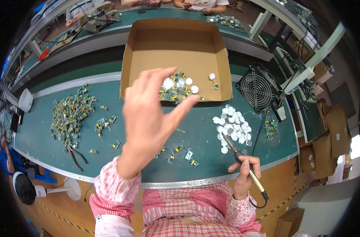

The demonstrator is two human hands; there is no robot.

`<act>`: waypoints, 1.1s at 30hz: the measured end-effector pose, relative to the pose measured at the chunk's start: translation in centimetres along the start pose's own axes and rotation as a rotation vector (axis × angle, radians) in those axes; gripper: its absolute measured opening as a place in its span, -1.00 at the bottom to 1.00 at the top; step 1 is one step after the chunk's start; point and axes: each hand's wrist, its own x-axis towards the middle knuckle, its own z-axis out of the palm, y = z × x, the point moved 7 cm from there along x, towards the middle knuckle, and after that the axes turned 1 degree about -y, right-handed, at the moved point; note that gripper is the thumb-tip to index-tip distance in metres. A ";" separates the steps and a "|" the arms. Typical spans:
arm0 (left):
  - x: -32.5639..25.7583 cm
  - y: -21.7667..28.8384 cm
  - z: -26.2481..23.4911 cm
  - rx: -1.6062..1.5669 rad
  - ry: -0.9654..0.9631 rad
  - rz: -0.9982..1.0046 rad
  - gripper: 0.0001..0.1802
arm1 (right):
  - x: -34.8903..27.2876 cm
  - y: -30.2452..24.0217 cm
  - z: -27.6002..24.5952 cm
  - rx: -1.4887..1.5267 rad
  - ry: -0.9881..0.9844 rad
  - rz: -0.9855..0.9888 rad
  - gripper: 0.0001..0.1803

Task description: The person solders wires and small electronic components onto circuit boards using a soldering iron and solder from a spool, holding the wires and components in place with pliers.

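Note:
My left hand [150, 104] is raised over the near edge of a shallow cardboard box [172, 39], its thumb and fingers spread apart with nothing visible between them. Inside the box, beyond the fingers, lie small circuit boards [174, 94] with yellow parts and round white discs [194, 89]. In my right hand [246, 173] is a soldering iron [237, 154], its tip pointing at a pile of white discs [235, 126] on the green bench; whether it touches them I cannot tell. Several loose circuit boards [189, 154] lie near the bench's front edge.
A large heap of circuit boards [71, 114] covers the bench's left side, with pliers [75, 158] below it. A black fan [258, 87] stands at the right, beside more boards [271, 128]. A white bowl [25, 99] is at far left. Other people's hands [205, 8] show across the bench.

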 end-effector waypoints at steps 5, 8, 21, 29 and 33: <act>-4.5 9.6 -9.1 -0.136 0.070 0.400 -0.66 | 0.6 1.4 0.5 -0.090 -0.051 0.103 -0.84; -6.4 11.8 -10.1 -0.211 0.086 0.601 -0.59 | 1.0 2.8 -0.2 -0.114 -0.042 0.130 -0.83; -11.8 0.5 5.3 0.139 -0.328 0.016 -0.82 | -0.9 3.1 1.5 -0.041 -0.215 0.054 -0.80; -13.2 -1.2 5.7 -0.364 -0.331 -0.401 -0.78 | -1.8 1.8 4.0 0.013 -0.274 0.025 -0.87; -14.1 0.2 7.3 -1.064 -0.305 -0.510 -0.75 | -1.9 2.7 5.7 0.254 -0.329 0.256 -0.83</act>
